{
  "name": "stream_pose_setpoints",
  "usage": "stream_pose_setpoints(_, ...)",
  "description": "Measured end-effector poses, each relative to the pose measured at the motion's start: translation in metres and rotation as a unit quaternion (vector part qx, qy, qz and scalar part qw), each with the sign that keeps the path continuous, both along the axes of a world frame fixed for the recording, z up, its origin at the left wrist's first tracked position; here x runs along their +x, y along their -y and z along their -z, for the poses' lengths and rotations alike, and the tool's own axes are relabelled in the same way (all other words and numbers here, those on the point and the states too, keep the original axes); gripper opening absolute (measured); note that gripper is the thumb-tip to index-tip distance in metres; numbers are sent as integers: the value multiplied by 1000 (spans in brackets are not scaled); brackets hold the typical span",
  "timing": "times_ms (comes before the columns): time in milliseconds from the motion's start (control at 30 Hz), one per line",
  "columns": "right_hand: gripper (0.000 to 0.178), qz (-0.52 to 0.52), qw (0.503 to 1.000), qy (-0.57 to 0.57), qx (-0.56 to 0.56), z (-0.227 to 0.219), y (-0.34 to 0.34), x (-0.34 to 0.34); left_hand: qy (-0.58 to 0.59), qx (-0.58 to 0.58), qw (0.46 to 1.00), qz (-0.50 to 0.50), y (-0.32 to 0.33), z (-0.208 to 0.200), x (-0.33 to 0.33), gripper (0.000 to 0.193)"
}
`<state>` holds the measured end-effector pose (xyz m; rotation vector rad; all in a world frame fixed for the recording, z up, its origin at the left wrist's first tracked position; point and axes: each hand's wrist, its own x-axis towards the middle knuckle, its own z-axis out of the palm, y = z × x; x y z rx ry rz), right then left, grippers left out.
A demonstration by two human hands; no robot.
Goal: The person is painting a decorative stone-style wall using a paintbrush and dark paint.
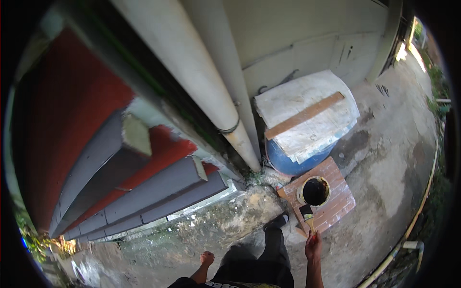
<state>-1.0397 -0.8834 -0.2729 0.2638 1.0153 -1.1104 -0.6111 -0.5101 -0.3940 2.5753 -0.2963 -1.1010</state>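
Note:
My right hand (313, 245) grips the handle of a paintbrush (308, 217) whose bristles are dark with paint. The brush head is beside the near rim of a paint bucket (299, 194) that holds black paint; whether the two touch I cannot tell. Beneath the bucket is a small brown wooden table (342, 199) with paint-marked slats. My left hand (207, 258) hangs low near my leg with its fingers curled in; anything inside them is too small to make out.
Grey-painted steps (158, 185) and a red wall (72, 110) stand to the left. A white pipe (192, 62) runs down the wall. Behind the table is a blue barrel (293, 161), covered by a white sheet (317, 125) with a wooden plank (305, 115) on top. Concrete ground (384, 168) lies around.

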Motion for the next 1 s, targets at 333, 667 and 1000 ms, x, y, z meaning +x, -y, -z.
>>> stream_pose_setpoints(333,26,-327,937,96,-78,-7,-104,164,151,-158,971,100,-219,-25,-96,34)
stream_pose_setpoints(667,28,-663,727,153,-96,-58,-267,379,-206,-39,856,-472,-436,-29,-237,25)
stream_pose_setpoints(1000,35,-795,594,104,-59,-64,-394,533,-119,-183,817,-534,-393,-17,-111,35)
